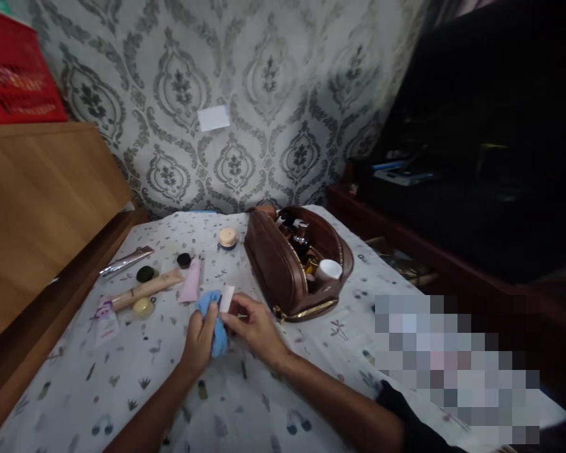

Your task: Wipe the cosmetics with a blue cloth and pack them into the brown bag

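Centrally, the left hand point(199, 340) curls its fingers shut round a bunched blue cloth point(218, 340), padding it against the white tube point(226, 297) that the right hand point(257, 327) pinches upright between thumb and fingertips to steady it, just near-left of the open pouch point(283, 267).

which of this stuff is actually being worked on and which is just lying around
In hand:
left hand gripping the blue cloth
right hand holding the small white tube against that cloth

Lying about:
open brown pouch with bottles inside
pink tube
long beige tube
black cap
round jar
silver tube
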`<state>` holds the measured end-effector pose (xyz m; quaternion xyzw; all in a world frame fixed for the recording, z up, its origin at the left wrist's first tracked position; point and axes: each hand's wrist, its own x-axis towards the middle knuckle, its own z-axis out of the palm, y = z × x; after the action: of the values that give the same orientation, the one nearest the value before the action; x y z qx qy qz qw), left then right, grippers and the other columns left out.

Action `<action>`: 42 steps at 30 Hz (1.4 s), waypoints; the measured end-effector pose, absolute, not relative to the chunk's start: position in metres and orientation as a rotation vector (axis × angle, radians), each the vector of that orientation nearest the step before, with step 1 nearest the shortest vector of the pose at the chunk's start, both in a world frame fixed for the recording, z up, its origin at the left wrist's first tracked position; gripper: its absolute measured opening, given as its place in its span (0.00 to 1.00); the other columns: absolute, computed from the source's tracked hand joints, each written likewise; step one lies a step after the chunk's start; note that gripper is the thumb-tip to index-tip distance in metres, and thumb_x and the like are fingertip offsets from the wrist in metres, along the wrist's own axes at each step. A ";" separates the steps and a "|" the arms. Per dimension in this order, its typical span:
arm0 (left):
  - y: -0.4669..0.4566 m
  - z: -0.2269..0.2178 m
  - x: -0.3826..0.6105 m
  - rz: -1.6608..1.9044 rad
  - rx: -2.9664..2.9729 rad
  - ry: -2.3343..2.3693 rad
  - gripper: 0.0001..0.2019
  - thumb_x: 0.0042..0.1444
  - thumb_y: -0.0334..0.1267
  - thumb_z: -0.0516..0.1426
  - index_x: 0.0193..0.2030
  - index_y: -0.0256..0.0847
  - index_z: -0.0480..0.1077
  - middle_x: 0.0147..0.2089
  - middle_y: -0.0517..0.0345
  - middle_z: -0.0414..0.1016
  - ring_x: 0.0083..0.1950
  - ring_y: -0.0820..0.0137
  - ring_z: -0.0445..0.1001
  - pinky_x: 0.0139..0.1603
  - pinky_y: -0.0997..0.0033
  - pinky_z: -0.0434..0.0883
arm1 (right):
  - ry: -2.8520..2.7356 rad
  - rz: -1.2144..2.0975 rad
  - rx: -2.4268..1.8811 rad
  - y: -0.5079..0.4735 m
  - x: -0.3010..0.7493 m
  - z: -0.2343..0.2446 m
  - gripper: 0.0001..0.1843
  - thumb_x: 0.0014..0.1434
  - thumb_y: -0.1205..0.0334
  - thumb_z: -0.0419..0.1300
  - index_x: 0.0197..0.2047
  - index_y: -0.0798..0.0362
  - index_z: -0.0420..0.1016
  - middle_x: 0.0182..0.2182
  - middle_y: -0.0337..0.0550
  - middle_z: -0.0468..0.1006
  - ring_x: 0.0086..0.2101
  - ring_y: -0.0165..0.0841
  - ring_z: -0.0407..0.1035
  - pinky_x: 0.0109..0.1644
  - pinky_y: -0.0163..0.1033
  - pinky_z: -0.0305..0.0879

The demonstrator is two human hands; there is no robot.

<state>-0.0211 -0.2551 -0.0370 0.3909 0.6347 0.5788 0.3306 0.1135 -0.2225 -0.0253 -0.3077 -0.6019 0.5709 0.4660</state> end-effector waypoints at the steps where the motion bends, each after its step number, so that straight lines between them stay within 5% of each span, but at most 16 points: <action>1: -0.256 -0.038 -0.021 1.496 1.011 1.692 0.30 0.41 0.71 0.60 0.21 0.41 0.68 0.20 0.61 0.65 0.26 0.69 0.67 0.28 0.70 0.67 | -1.469 1.404 -0.754 -0.225 0.114 -0.023 0.19 0.54 0.45 0.66 0.38 0.53 0.76 0.31 0.39 0.72 0.32 0.31 0.66 0.34 0.34 0.65; 7: -0.258 -0.032 -0.017 1.328 1.130 1.657 0.33 0.44 0.75 0.55 0.22 0.41 0.69 0.21 0.57 0.68 0.27 0.66 0.68 0.32 0.66 0.70 | -1.567 1.203 -0.756 -0.222 0.155 0.024 0.16 0.60 0.48 0.63 0.36 0.53 0.75 0.28 0.38 0.73 0.29 0.30 0.68 0.33 0.34 0.66; 11: -0.255 -0.033 -0.019 1.148 1.195 1.435 0.32 0.53 0.70 0.53 0.31 0.38 0.75 0.27 0.51 0.76 0.30 0.62 0.74 0.34 0.66 0.72 | -1.667 0.794 -0.879 -0.185 0.213 0.079 0.17 0.60 0.48 0.63 0.44 0.53 0.74 0.33 0.41 0.77 0.32 0.31 0.71 0.35 0.35 0.66; 14: -0.252 -0.041 -0.024 1.043 1.247 1.456 0.31 0.53 0.69 0.53 0.32 0.38 0.76 0.27 0.50 0.77 0.29 0.62 0.74 0.31 0.67 0.70 | -1.789 0.533 -1.076 -0.144 0.249 0.105 0.25 0.59 0.48 0.64 0.53 0.54 0.66 0.28 0.36 0.77 0.26 0.30 0.69 0.29 0.34 0.61; 19: -0.250 -0.043 -0.028 0.894 1.474 1.424 0.29 0.58 0.65 0.51 0.28 0.39 0.74 0.25 0.52 0.75 0.32 0.63 0.74 0.35 0.70 0.70 | -2.076 -0.044 -1.701 -0.109 0.270 0.112 0.17 0.56 0.59 0.67 0.45 0.52 0.67 0.25 0.36 0.77 0.26 0.33 0.70 0.27 0.34 0.51; 24: -0.249 -0.043 -0.031 0.808 1.626 1.405 0.26 0.65 0.58 0.48 0.30 0.39 0.73 0.29 0.54 0.75 0.34 0.66 0.74 0.36 0.72 0.70 | -2.426 -0.430 -1.968 -0.118 0.263 0.107 0.13 0.64 0.56 0.58 0.50 0.52 0.69 0.37 0.46 0.82 0.37 0.41 0.76 0.29 0.36 0.50; 32: -0.249 -0.049 -0.029 0.851 1.675 1.439 0.27 0.64 0.60 0.47 0.26 0.40 0.71 0.26 0.56 0.73 0.32 0.66 0.74 0.38 0.71 0.69 | -2.693 -0.499 -2.054 -0.117 0.247 0.110 0.14 0.65 0.55 0.59 0.47 0.57 0.76 0.37 0.60 0.82 0.42 0.50 0.78 0.37 0.41 0.65; 42: -0.249 -0.039 -0.026 0.879 1.732 1.377 0.26 0.64 0.57 0.48 0.26 0.40 0.70 0.26 0.56 0.74 0.31 0.67 0.74 0.37 0.71 0.69 | -2.751 -0.464 -2.031 -0.128 0.248 0.130 0.10 0.66 0.65 0.55 0.40 0.55 0.78 0.36 0.53 0.82 0.39 0.46 0.78 0.32 0.39 0.60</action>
<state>-0.0265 -0.2489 -0.0387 0.6755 0.5370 0.3428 0.3713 0.2477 -0.1283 0.1301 -0.5816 -0.7876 -0.1329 -0.1541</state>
